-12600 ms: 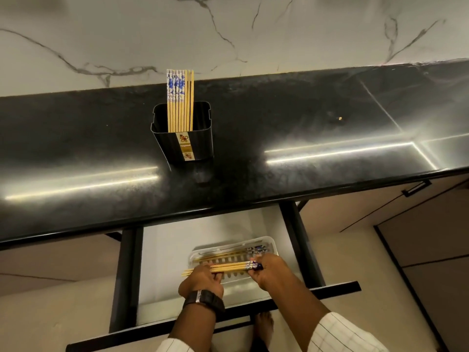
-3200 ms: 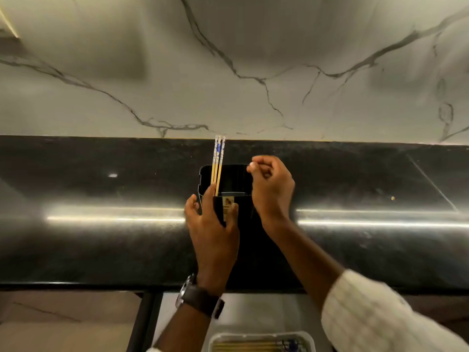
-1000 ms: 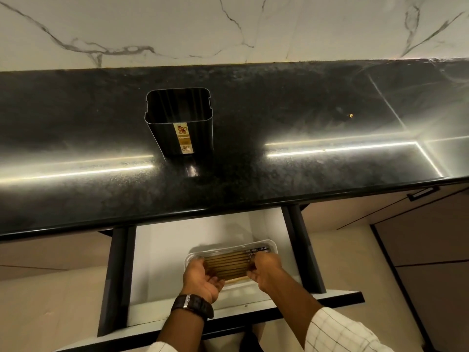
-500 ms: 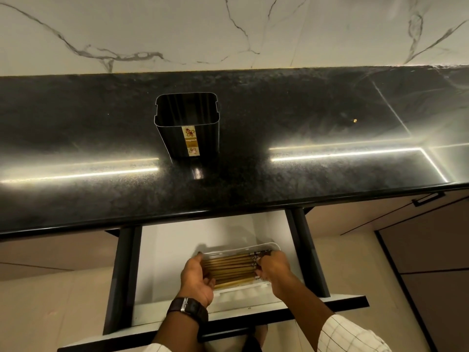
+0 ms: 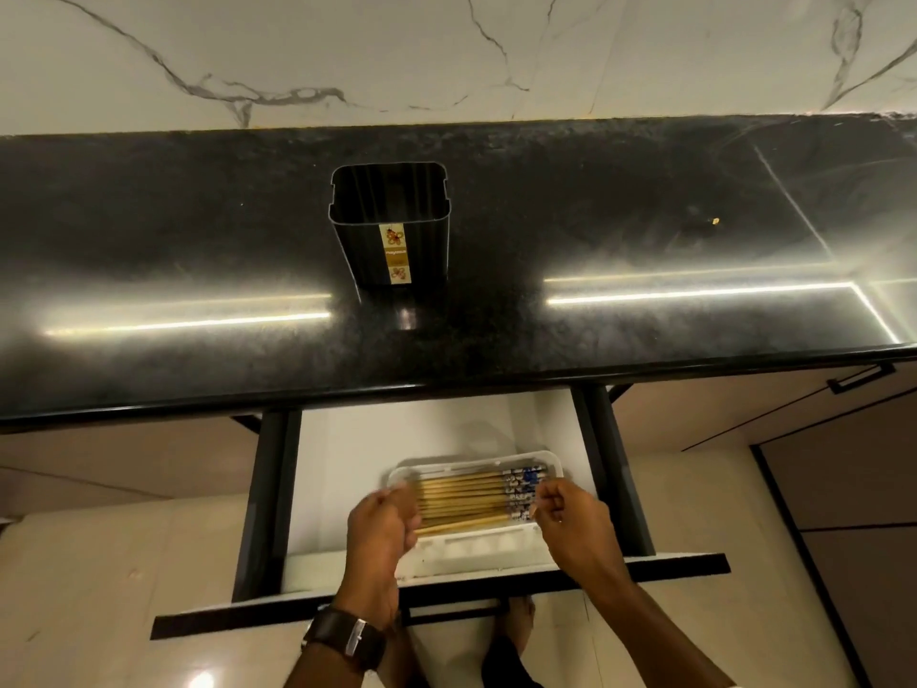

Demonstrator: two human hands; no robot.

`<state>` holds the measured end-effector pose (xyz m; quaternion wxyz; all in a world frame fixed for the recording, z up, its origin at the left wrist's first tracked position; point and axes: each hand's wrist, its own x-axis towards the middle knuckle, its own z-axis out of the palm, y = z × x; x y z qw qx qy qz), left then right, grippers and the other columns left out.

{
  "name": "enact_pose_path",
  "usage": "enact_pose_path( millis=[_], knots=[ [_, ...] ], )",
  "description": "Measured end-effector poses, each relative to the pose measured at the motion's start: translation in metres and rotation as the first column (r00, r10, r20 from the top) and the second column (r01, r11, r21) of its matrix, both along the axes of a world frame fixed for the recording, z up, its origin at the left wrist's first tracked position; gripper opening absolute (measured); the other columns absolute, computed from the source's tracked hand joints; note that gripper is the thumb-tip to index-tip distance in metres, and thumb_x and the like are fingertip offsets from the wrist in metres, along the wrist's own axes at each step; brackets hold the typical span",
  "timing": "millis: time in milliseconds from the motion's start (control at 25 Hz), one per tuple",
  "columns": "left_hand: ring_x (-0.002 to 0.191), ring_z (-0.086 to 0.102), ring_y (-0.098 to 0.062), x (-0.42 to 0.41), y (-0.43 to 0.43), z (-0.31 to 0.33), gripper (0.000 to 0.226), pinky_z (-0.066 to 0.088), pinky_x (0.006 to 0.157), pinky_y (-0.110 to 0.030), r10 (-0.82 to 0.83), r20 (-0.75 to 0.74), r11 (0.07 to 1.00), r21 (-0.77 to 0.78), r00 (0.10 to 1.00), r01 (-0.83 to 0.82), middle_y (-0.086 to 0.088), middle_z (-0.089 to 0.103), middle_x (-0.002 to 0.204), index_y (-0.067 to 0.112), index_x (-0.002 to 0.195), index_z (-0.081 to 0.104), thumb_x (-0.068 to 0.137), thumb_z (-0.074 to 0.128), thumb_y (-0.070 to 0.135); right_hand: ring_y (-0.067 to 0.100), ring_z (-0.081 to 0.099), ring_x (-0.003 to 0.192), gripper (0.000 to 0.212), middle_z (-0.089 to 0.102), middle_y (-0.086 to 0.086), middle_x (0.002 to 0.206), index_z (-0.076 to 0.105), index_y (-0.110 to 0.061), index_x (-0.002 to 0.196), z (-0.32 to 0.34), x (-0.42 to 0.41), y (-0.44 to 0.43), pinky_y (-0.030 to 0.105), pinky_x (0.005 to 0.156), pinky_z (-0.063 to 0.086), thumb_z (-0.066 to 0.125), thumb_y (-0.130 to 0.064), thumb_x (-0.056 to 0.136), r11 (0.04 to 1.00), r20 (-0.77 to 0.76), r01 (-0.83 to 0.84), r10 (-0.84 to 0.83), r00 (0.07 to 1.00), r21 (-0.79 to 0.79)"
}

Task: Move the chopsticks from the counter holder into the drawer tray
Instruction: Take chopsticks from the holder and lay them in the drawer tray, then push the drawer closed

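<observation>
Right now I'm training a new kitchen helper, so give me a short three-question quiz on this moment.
1. True or false: chopsticks stand in the black holder on the counter.
2. Which way do the chopsticks' blue-patterned ends point in the white tray? A) left B) right C) toward the wall
3. Fill in: the tray sits inside the open ____.

Key:
1. False. The holder looks empty.
2. B. The patterned ends lie beside the right hand; the left hand is at the plain tips.
3. Drawer.
</observation>
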<state>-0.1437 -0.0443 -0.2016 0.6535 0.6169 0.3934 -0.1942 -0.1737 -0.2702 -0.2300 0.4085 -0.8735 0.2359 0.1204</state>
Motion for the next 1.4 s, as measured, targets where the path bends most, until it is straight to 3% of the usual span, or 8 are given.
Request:
enact_pose_path(
  millis=[160,280,480,680,840,1040,1160,1400],
  knots=[
    [0.11,0.063,-0.009,-0.035,0.021,0.008,0.028,0.054,0.089,-0.027,-0.653,0.131,0.636,0.629,0.746,0.447,0.018,0.064,0.117,0.032,0.118,0.062,0.099,0.051,0.049,0.007,0.065,0.097,0.021,0.072,-0.01,0.111,0.071,-0.025,0.117,0.008,-0.026,0.001,0.023,0.085,0.057,0.068,-0.029,0.097,0.969,0.076,-0.191,0.204,0.976,-0.157],
    [0.109,0.058,-0.008,-0.071,0.034,0.013,0.034,0.057,0.09,-0.029,-0.787,0.153,0.45,0.805,0.598,0.387,0.017,0.06,0.118,0.026,0.119,0.067,0.093,0.061,0.047,0.015,0.066,0.098,0.024,0.073,-0.001,0.108,0.074,-0.016,0.112,0.01,-0.057,0.003,0.031,0.082,0.06,0.076,-0.022,0.089,0.944,0.318,-0.149,0.244,0.916,-0.294],
    [0.062,0.055,-0.022,-0.109,0.027,0.017,0.026,0.049,0.061,-0.03,-0.342,0.344,0.809,0.582,0.874,0.087,0.0,0.06,0.062,0.011,0.066,0.062,0.079,0.081,0.021,0.017,0.061,0.068,0.024,0.066,-0.001,0.073,0.061,-0.019,0.08,0.029,-0.086,0.033,0.021,0.06,0.046,0.066,-0.04,0.09,0.891,0.203,0.41,-0.446,0.872,0.195],
    [0.063,0.058,-0.033,-0.111,0.024,0.009,0.024,0.054,0.071,-0.045,-0.097,0.266,0.952,0.304,0.959,0.012,-0.017,0.065,0.059,0.0,0.064,0.066,0.083,0.078,0.009,0.021,0.04,0.04,0.041,0.039,0.017,0.05,0.044,0.002,0.062,0.04,-0.091,0.056,0.023,0.041,0.042,0.042,0.006,0.103,0.591,0.01,0.563,-0.695,0.719,0.578],
    [0.088,0.071,-0.034,-0.128,0.033,-0.011,0.013,0.055,0.086,-0.04,-0.124,0.152,0.967,0.239,0.981,0.085,-0.012,0.079,0.081,0.005,0.076,0.079,0.08,0.076,-0.007,0.039,0.065,0.072,0.023,0.066,0.029,0.072,0.062,0.009,0.072,0.004,-0.101,0.056,0.044,0.069,0.056,0.054,0.005,0.093,0.621,-0.191,0.684,-0.671,0.716,0.381],
    [0.116,0.059,-0.041,-0.125,0.027,-0.039,0.04,0.047,0.103,-0.047,0.211,-0.117,0.978,0.025,0.97,-0.209,-0.025,0.064,0.124,-0.007,0.127,0.062,0.087,0.068,-0.012,0.04,0.07,0.099,0.024,0.073,0.021,0.099,0.069,-0.004,0.108,-0.018,-0.092,0.065,0.054,0.097,0.056,0.073,-0.007,0.085,0.704,-0.379,0.642,-0.528,0.76,0.304],
    [0.094,0.066,-0.047,-0.109,0.023,-0.049,0.025,0.057,0.078,-0.049,0.258,-0.274,0.924,-0.21,0.926,-0.319,-0.034,0.067,0.113,-0.015,0.118,0.062,0.094,0.058,-0.01,0.038,0.072,0.092,0.016,0.076,0.019,0.094,0.074,-0.001,0.104,-0.024,-0.085,0.067,0.049,0.092,0.059,0.071,-0.006,0.089,0.722,-0.421,0.638,-0.508,0.752,0.268],
    [0.082,0.072,-0.044,-0.092,0.024,-0.061,0.019,0.061,0.047,-0.037,0.209,-0.362,0.938,-0.189,0.908,-0.291,-0.033,0.074,0.092,-0.011,0.11,0.066,0.092,0.065,-0.004,0.036,0.067,0.093,0.019,0.072,0.02,0.1,0.072,0.003,0.109,-0.029,-0.069,0.068,0.038,0.078,0.059,0.069,0.0,0.09,0.696,-0.451,0.686,-0.553,0.701,0.212]
  ],
)
